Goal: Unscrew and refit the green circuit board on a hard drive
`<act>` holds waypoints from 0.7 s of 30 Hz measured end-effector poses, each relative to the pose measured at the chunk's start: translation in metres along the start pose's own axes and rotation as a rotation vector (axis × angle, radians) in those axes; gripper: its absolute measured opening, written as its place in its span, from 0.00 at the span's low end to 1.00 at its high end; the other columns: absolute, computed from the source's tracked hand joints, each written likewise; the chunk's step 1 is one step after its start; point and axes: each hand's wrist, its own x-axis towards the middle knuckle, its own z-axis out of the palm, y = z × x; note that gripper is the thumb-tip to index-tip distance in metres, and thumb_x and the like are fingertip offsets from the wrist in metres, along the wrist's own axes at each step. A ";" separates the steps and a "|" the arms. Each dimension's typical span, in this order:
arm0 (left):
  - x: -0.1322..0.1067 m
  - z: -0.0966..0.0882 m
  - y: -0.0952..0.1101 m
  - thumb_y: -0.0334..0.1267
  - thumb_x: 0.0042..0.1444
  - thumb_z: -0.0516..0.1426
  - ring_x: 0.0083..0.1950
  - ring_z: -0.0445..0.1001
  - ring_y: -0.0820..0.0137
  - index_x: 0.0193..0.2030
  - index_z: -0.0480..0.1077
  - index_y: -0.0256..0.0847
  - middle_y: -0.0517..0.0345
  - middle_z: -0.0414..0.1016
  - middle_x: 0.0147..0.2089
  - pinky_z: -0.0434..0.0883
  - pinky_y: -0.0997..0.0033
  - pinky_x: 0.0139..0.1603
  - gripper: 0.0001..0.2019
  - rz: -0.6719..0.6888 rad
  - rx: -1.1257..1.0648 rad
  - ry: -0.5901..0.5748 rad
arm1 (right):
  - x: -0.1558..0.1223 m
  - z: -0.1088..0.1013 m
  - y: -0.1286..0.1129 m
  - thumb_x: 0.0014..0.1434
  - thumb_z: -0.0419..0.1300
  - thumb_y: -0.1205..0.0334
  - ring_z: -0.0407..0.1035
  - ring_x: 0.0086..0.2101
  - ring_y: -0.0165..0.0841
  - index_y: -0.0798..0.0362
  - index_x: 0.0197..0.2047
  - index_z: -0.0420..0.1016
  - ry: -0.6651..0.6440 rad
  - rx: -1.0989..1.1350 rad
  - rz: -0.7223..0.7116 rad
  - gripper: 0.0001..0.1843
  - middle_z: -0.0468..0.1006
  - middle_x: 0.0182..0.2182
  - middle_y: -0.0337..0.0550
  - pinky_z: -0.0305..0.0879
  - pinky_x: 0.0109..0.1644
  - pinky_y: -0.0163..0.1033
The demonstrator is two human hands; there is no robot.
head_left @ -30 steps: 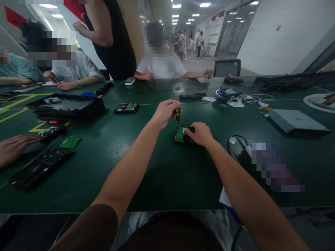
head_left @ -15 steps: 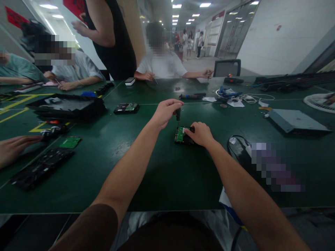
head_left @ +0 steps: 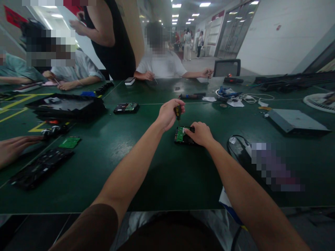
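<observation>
My left hand (head_left: 169,113) is closed around the black and yellow handle of a small screwdriver (head_left: 178,114), held upright with its tip down on a hard drive (head_left: 181,136). The drive lies on the dark green table (head_left: 162,174) with its green circuit board facing up. My right hand (head_left: 200,133) rests on the drive's right side, fingers curled over its top edge and gripping it.
Another hard drive (head_left: 126,107) lies further back left, beside a black tray (head_left: 66,106). A green board (head_left: 69,142) and a black panel (head_left: 39,169) lie at left near another person's hand (head_left: 13,148). Cables (head_left: 235,96) and a grey box (head_left: 295,122) lie at right. People sit across the table.
My left hand has rolled the screwdriver handle between its fingers, so the yellow mark shows, hides and shows again. The drive and my right hand have stayed put.
</observation>
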 end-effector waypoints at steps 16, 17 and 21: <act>0.004 -0.008 -0.020 0.40 0.63 0.65 0.30 0.68 0.76 0.33 0.70 0.42 0.64 0.68 0.29 0.68 0.75 0.33 0.11 0.069 0.142 0.016 | 0.001 0.000 0.000 0.68 0.53 0.34 0.72 0.45 0.46 0.51 0.46 0.79 -0.007 -0.004 0.003 0.28 0.80 0.46 0.54 0.65 0.47 0.48; 0.004 -0.009 -0.018 0.40 0.62 0.65 0.29 0.67 0.76 0.32 0.71 0.41 0.64 0.68 0.29 0.67 0.76 0.32 0.11 0.080 0.180 0.006 | 0.001 0.001 0.001 0.68 0.52 0.34 0.72 0.45 0.46 0.51 0.46 0.79 -0.011 0.001 0.005 0.29 0.80 0.46 0.54 0.64 0.47 0.48; 0.002 -0.008 -0.009 0.38 0.62 0.65 0.29 0.68 0.76 0.31 0.73 0.40 0.63 0.69 0.29 0.66 0.76 0.32 0.09 0.097 0.273 -0.033 | 0.001 0.001 0.001 0.68 0.52 0.34 0.72 0.45 0.47 0.51 0.47 0.78 -0.017 0.006 0.003 0.29 0.80 0.46 0.54 0.64 0.46 0.48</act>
